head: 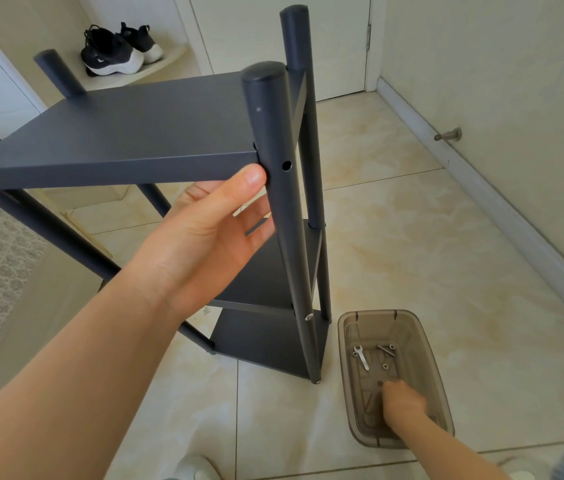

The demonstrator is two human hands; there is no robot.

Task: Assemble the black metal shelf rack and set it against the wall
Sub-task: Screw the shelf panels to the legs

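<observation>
Above the left hand (204, 233), whose thumb and fingers pinch the top shelf (128, 126) at its front edge beside the near post (273, 133), the rack (266, 341) stands on tile. The right hand (401, 398) reaches into the brown bin (426, 337) beside the rack's foot; it is blurred, so its grip cannot be told. Just ahead of it lies a wrench (362, 356). Open floor (429, 237) runs past it to the wall (516, 81).

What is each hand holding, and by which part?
Left hand: the top shelf, by its front corner beside the post. Right hand: blurred inside the bin; cannot tell.
</observation>
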